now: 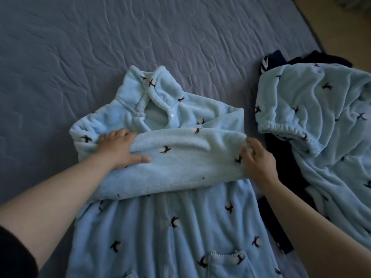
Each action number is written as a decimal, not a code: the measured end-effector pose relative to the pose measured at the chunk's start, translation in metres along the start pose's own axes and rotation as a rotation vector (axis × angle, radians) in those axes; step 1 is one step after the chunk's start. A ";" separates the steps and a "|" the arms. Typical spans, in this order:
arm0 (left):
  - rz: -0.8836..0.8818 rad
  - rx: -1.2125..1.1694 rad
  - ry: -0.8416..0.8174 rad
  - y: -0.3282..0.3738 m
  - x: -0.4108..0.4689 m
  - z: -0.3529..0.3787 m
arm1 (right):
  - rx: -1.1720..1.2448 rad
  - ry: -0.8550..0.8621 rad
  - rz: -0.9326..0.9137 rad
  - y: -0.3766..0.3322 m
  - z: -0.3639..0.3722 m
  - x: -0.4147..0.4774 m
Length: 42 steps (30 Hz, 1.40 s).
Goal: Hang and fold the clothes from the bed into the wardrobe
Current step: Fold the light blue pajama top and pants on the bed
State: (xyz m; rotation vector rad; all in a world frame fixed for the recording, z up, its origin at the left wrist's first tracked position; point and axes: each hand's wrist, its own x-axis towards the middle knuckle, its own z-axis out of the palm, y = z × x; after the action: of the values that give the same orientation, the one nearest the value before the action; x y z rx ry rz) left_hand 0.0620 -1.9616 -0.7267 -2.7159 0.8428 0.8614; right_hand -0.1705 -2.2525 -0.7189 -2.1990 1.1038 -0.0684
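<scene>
**Both hands on the sleeve folded across the pyjama top**

The light-blue fleece pyjama top (160, 227) lies flat on the bed (80, 47), collar at 12 o'clock and hem toward 6. Its folded sleeve (180, 157) runs from 9 to 3 o'clock across the chest. The left hand (118, 147) grips the 9 o'clock end, fingers (112, 135) curled over the edge. The right hand (259, 159) pinches the 3 o'clock end. The next fold probably runs hem to collar.

Grey-blue quilted bed (100, 47), beige floor (341, 27) at upper right, dim light
</scene>
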 end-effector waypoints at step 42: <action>-0.230 -0.219 0.321 -0.047 0.032 0.000 | -0.742 -0.188 -0.378 -0.061 0.057 0.069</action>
State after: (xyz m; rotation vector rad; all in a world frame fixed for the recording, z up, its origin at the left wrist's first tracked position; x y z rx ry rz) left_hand 0.1101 -1.9374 -0.7453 -3.1191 0.4913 0.5043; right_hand -0.0648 -2.2466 -0.7441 -2.9718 0.6440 0.4420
